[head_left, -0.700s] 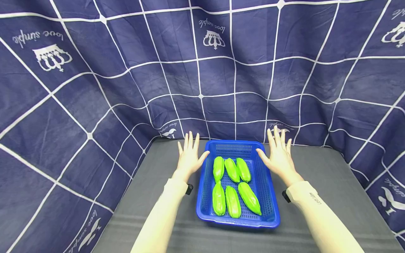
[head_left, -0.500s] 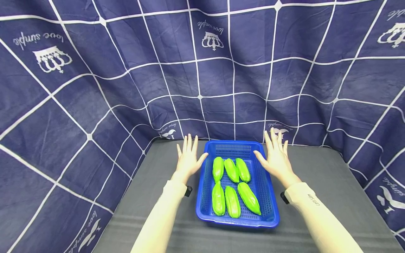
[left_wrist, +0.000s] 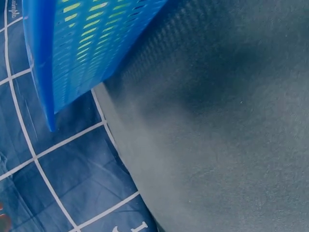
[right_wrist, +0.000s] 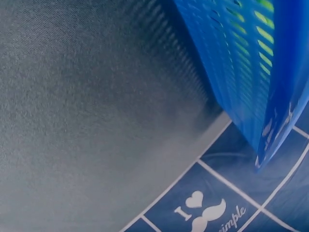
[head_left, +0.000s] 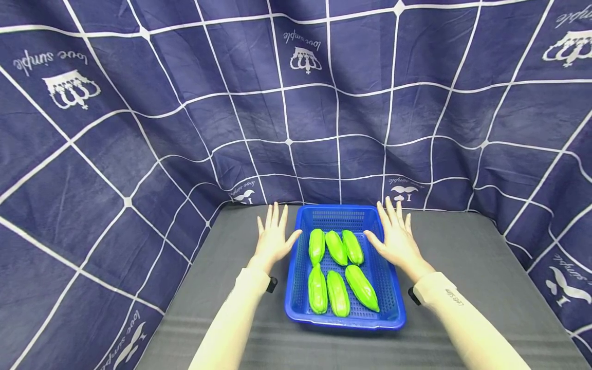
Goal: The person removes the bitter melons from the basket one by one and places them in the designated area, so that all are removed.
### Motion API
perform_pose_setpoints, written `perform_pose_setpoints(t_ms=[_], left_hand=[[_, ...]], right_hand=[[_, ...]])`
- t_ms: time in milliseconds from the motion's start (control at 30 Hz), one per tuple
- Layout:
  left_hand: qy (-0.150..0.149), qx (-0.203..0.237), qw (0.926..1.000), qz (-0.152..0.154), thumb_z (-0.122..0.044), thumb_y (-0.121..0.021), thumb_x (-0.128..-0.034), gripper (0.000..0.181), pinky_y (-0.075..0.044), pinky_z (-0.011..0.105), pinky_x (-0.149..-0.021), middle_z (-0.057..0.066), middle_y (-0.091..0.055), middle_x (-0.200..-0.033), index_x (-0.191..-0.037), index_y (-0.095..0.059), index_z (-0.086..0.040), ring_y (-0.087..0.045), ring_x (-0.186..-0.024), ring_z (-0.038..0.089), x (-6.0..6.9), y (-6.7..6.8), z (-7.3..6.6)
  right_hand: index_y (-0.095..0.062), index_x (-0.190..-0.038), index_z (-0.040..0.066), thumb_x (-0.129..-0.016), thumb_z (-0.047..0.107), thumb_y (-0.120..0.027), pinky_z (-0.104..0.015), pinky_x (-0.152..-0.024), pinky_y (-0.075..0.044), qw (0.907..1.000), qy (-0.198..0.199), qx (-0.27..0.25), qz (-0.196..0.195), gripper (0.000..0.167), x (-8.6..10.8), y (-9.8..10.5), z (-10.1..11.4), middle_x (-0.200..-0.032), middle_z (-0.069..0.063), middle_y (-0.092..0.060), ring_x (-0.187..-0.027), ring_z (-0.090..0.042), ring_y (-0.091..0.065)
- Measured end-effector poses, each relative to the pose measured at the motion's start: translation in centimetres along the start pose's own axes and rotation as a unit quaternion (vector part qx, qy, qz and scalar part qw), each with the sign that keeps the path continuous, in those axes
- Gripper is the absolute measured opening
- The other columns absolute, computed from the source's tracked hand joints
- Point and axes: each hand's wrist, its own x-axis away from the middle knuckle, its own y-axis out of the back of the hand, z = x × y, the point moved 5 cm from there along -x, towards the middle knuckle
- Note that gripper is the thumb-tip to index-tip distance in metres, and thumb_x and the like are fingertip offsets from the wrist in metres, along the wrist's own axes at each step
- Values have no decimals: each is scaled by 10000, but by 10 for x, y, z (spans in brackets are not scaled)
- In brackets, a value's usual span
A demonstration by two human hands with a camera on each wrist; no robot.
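A blue plastic basket [head_left: 344, 322] with slotted walls stands between my two hands in the head view. Several bright green, ridged, elongated vegetables, perhaps toy ones, lie inside it in two rows, such as this green vegetable [head_left: 362, 288] at the near right. My left hand [head_left: 271, 241] hovers at the basket's left side, fingers straight and spread, thumb by the rim. On the opposite side my right hand [head_left: 396, 240] is held the same way, its thumb over the rim. Neither hand holds anything. Each wrist view shows an outer basket wall, the left wall [left_wrist: 91, 43] and the right wall [right_wrist: 241, 72].
A dark grey tabletop [head_left: 222, 308] lies under the basket. Behind it and to the left hangs a navy cloth [head_left: 250, 67] with white grid lines and printed crowns, meeting the table's back edge close behind the basket.
My right hand has moved left and down, closer to the basket's right rim. The left hand has shifted slightly downward. The basket and the green vegetables stay put on the table.
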Motion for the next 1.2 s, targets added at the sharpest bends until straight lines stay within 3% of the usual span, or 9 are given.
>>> perform_pose_setpoints(t_ms=[300, 567, 833, 1000, 1200], left_hand=[[-80, 259, 9996, 66, -533, -502, -964, 792, -117, 656, -1190, 204, -121, -1640, -1577, -215, -121, -87, -1530, 354, 6, -7, 0], [61, 681, 9973, 256, -503, -495, -978, 765, -156, 611, -1203, 199, -139, -1638, -1578, -209, -123, -154, -1513, 375, 10, -15, 3], [258, 1176, 9916, 480, -470, -496, -986, 748, -227, 614, -1178, 213, -127, -1636, -1577, -208, -113, -199, -1487, 421, 17, -20, 5], [401, 1436, 9869, 617, -476, -493, -988, 745, -264, 628, -1156, 192, -117, -1644, -1586, -187, -152, -212, -1478, 436, 18, -22, 4], [646, 1963, 9755, 756, -473, -490, -996, 730, -294, 643, -1135, 182, -121, -1645, -1591, -171, -196, -211, -1475, 453, 19, -24, 4]], right_hand=[[-194, -1572, 70, -932, 408, -622, -707, -1163, -38, 9984, -202, -278, 445, 841, 5, -10, 3, -1646, -201, -80, -1506, -455, 22], [-249, -1540, 0, -921, 352, -650, -708, -1153, -104, 9976, -49, -486, 497, 818, 8, -13, 7, -1613, -266, -149, -1483, -509, -43], [-279, -1528, -3, -908, 339, -673, -698, -1152, -146, 9964, 72, -612, 580, 811, 11, -17, 13, -1609, -262, -175, -1485, -499, -81], [-290, -1525, -1, -928, 363, -647, -669, -1155, -196, 9925, -232, -843, 849, 785, 13, -23, 11, -1600, -270, -196, -1472, -508, -129], [-302, -1503, -52, -945, 338, -616, -651, -1139, -261, 9846, -536, -1289, 1051, 750, 14, -24, 9, -1566, -312, -244, -1425, -522, -254]])
